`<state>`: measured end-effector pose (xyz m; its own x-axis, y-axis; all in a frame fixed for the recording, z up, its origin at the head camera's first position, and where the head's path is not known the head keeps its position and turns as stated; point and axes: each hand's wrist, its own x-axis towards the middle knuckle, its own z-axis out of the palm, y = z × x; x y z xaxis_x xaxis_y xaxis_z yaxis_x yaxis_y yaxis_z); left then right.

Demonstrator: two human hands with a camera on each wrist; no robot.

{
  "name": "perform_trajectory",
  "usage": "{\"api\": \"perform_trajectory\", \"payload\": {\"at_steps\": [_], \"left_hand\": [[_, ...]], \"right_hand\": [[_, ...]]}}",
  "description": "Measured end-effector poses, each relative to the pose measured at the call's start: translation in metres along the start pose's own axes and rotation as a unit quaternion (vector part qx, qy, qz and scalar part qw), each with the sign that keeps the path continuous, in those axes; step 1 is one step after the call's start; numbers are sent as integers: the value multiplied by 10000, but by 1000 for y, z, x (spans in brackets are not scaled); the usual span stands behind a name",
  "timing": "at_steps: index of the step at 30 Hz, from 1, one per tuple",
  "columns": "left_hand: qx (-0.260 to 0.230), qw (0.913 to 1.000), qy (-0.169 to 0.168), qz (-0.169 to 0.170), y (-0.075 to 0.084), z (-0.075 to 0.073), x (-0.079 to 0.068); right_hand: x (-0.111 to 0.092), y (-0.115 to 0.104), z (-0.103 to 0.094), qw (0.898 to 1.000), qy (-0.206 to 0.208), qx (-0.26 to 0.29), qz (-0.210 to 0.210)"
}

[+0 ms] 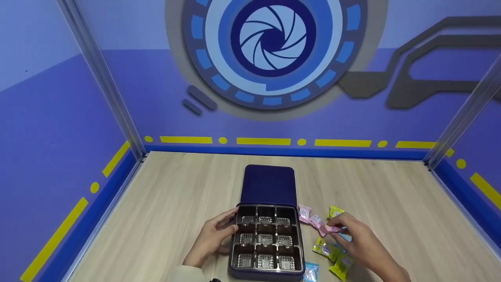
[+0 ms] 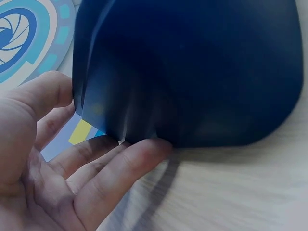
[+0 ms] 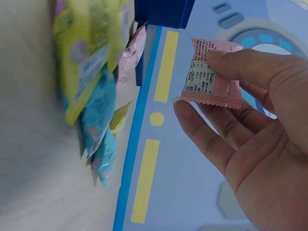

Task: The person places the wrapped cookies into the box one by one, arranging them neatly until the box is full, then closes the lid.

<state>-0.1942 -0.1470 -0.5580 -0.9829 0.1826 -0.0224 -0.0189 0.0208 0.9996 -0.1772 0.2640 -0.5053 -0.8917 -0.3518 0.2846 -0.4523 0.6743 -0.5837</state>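
A dark blue hinged box (image 1: 266, 275) lies with its lid (image 1: 268, 184) folded back, and a brown tray of several square compartments sits inside with nothing in them. My left hand (image 1: 211, 237) grips the box's left side, thumb at the rim and fingers against the wall. To the right of the box, my right hand (image 1: 362, 241) pinches a small pink packet (image 3: 199, 77) between thumb and fingers, with its printed label showing in the right wrist view. Near that hand lie more pink packets (image 1: 305, 213), yellow packets (image 1: 325, 249) and blue packets (image 1: 311, 272), some partly covered by the hand.
The box and packets are on a pale wood-grain table (image 1: 180, 188). Blue-purple panels (image 1: 129, 90) with yellow dashes stand at the back and both sides, joined by metal corner posts (image 1: 105, 82).
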Motion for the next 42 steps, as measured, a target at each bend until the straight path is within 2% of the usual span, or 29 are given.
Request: {"api": "perform_trajectory", "payload": {"at_steps": [4,9,17,25,28,35,39,42], "left_hand": [[55,10000,8,15,0,-1,-1],[79,10000,39,-23,0,-2,-3],[1,10000,44,-77,0,-2,-3],[97,9997,122,-195,1,-1,-4],[72,9998,93,-178,2,0,-4],[144,9999,54,-58,1,1,-2],[255,9997,44,-8,2,1,0],[265,9996,44,-99,2,1,-1]], "right_hand": [[5,-4,4,9987,192,53,-474],[12,-10,9,9922,469,93,-1153],[23,-21,16,9826,508,491,-1716],[35,-35,26,9734,557,467,-2174],[38,-40,29,9727,552,478,-2203],[40,-50,34,9830,102,485,-1767],[42,-54,37,9840,22,479,-1714],[44,-57,39,9835,-13,553,-1721]]}}
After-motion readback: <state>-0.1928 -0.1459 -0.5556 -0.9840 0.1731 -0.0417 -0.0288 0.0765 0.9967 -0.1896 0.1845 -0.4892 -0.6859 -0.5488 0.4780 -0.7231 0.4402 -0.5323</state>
